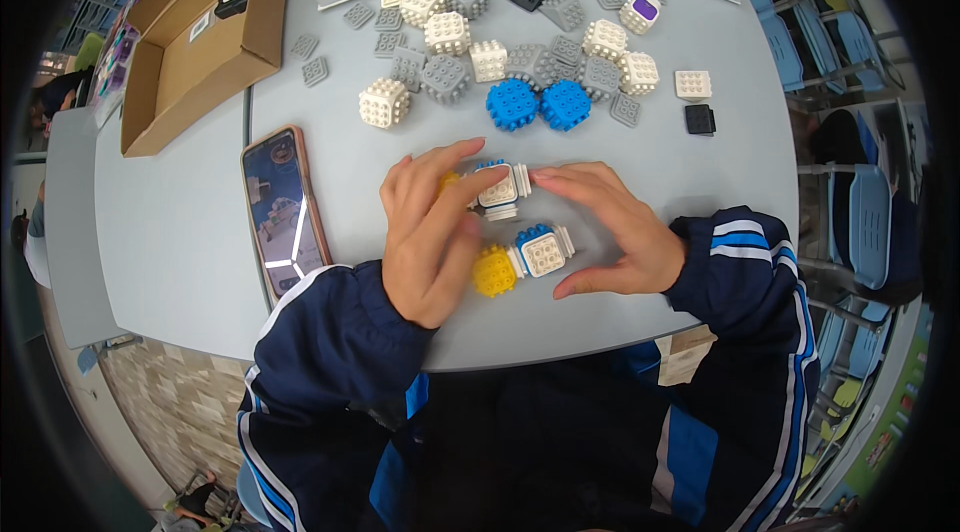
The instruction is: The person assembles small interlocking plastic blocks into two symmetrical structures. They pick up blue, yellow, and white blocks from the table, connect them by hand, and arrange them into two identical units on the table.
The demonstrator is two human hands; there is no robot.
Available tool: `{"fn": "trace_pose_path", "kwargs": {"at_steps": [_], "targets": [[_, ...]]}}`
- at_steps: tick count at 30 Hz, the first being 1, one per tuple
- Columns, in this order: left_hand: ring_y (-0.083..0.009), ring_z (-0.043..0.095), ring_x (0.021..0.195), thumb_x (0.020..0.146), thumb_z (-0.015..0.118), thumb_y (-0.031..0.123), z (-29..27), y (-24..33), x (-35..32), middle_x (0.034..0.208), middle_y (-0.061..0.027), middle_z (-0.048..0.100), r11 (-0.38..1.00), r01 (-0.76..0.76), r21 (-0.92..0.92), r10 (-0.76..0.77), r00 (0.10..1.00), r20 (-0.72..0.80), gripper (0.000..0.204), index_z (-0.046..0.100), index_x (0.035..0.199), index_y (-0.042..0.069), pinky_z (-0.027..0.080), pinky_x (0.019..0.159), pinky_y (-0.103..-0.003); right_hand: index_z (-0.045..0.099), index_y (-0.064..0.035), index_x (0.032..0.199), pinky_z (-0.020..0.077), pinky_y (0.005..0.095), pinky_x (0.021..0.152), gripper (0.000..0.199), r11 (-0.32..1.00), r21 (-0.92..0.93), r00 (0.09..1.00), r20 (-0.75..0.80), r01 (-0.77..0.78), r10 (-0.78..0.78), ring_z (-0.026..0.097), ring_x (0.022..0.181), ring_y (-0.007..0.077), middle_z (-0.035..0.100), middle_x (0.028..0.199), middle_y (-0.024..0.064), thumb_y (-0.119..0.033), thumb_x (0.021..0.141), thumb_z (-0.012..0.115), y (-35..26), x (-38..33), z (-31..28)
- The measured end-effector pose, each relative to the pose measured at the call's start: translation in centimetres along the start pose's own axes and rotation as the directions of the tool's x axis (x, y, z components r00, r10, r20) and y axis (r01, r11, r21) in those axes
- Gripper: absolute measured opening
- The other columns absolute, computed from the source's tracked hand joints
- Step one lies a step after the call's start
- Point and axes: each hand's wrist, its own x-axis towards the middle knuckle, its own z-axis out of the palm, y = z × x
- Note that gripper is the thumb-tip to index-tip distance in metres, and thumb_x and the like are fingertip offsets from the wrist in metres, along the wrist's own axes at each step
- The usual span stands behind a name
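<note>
A grey table (180, 232) carries a cardboard box (200, 42), a phone (283, 210) and a heap of studded blocks (520, 62). Near its front edge the left hand (435, 242) pinches a white-and-blue block (500, 189) between thumb and fingers; the right hand (615, 232), fingers extended, touches it. A second white block with a yellow ball (525, 260) lies just below

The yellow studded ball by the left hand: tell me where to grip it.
Pinch the yellow studded ball across its front and back, coming from above. Its right side joins a white studded cube, and the left hand crowds its left, so only those faces look free.
</note>
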Motion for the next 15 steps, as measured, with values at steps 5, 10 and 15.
{"fn": "trace_pose_path", "kwargs": {"at_steps": [5, 10, 15], "targets": [[-0.0343, 0.054, 0.118, 0.088, 0.062, 0.003, 0.9, 0.0, 0.0, 0.142, -0.0186, 0.054, 0.999, -0.024, -0.032, 0.023, 0.999, -0.040, 0.045, 0.065, 0.133, 0.006, 0.037, 0.106, -0.045, 0.046, -0.0032, 0.151, 0.0360, 0.0465, 0.114, 0.085, 0.999, 0.034, 0.999, 0.030, -0.032, 0.031, 0.042, 0.141, 0.0369, 0.048, 0.152, 0.0175, -0.028, 0.080, 0.087, -0.3, 0.0, -0.2], [-0.0346, 0.056, 0.120, 0.088, 0.067, 0.003, 0.8, 0.1, 0.1, 0.141, -0.0202, 0.057, 1.000, -0.004, -0.013, 0.004, 1.000, -0.013, 0.045, 0.064, 0.133, 0.003, 0.043, 0.105, -0.042, 0.062, -0.0041, 0.137, 0.0367, 0.0444, 0.109, 0.059, 0.897, -0.440, 0.953, -0.253, 0.037, -0.164, 0.050, 0.134, 0.0346, 0.056, 0.146, 0.0150, -0.018, 0.083, 0.080, 1.4, 0.2, -2.2], [-0.0324, 0.059, 0.120, 0.088, 0.071, 0.003, 0.8, 0.1, 0.2, 0.134, -0.0200, 0.063, 0.995, 0.043, -0.089, -0.046, 0.999, -0.029, 0.044, 0.065, 0.132, 0.000, 0.044, 0.106, -0.039, 0.067, -0.0085, 0.131, 0.0322, 0.0441, 0.104, 0.048, 0.695, -0.715, 0.934, -0.297, -0.077, -0.201, 0.057, 0.125, 0.0312, 0.063, 0.137, 0.0093, -0.010, 0.085, 0.076, 2.3, 2.3, -2.0]]}}
